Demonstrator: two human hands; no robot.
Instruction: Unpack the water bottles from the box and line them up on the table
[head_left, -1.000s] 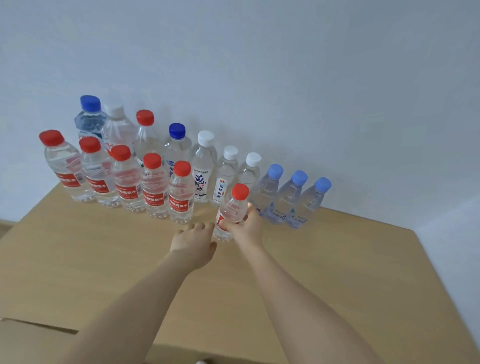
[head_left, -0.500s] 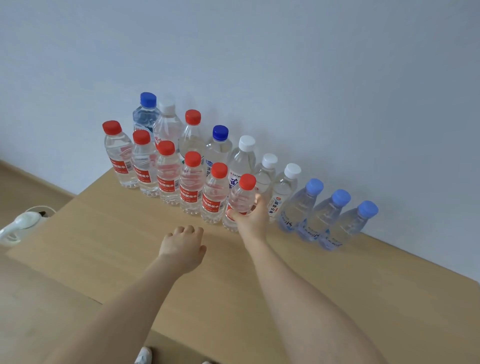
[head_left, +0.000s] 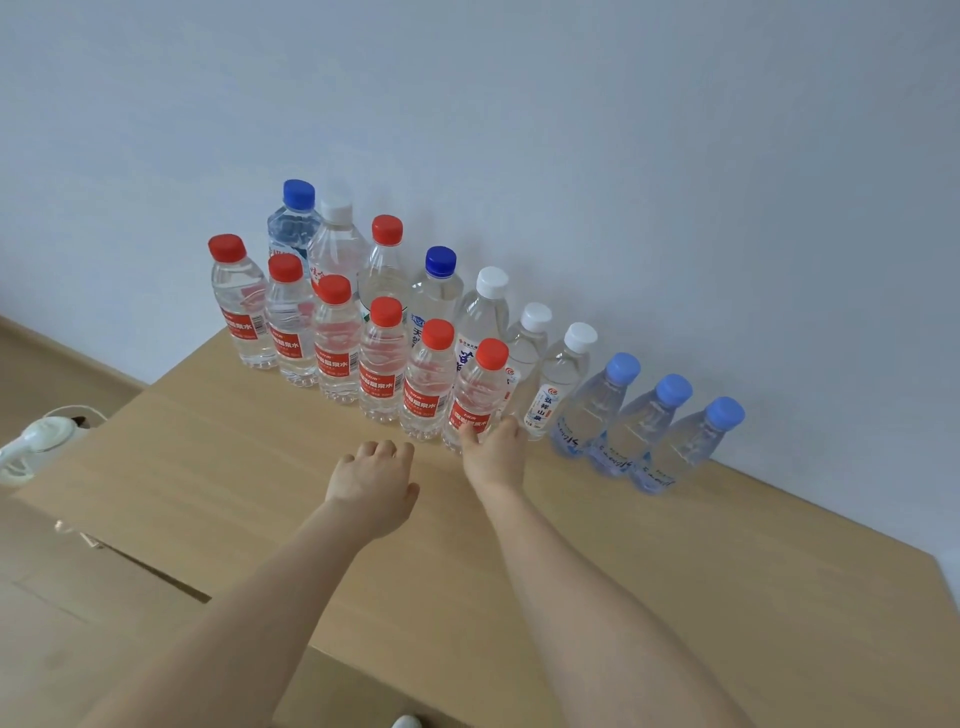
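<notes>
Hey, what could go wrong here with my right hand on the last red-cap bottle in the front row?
1. The right hand holds the end red-cap bottle low, near its base, so its top could tip during release.
2. It stands close beside the neighbouring red-cap bottle and just ahead of a white-cap bottle; a bump while pulling the grip away might topple several.

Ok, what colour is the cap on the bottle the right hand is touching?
Red: cap of the water bottle at the right hand, head view.
</notes>
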